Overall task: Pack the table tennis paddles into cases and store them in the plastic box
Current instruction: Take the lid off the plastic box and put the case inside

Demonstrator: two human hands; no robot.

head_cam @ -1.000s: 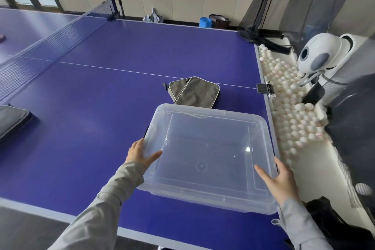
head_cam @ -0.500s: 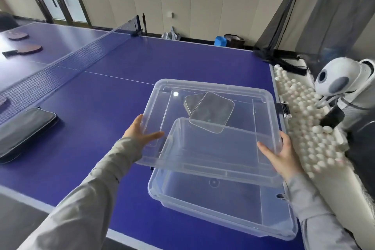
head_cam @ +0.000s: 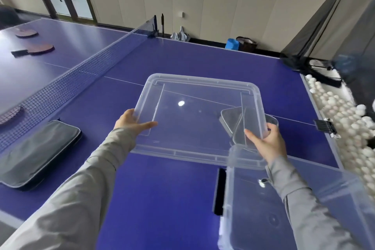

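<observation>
I hold the clear plastic lid (head_cam: 194, 107) in the air over the blue table (head_cam: 158, 199). My left hand (head_cam: 132, 121) grips its left edge and my right hand (head_cam: 267, 144) grips its right edge. The open plastic box (head_cam: 263, 209) stands at the lower right, partly under my right forearm. A grey paddle case (head_cam: 229, 121) shows through the lid beyond the box. Another grey case (head_cam: 34, 150) lies at the left by the net. Two paddles (head_cam: 40, 48) (head_cam: 26, 32) lie beyond the net at the far left; a third (head_cam: 10, 115) sits behind the net mesh.
The net (head_cam: 85, 67) runs diagonally across the table. A white trough full of several white balls (head_cam: 349, 115) lines the right edge, with dark netting above it. A black clip (head_cam: 324, 126) sits on the right table edge.
Both hands lifted the lid off the box and carried it up and to the left. The box now stands open at the lower right, and my view has turned left.
</observation>
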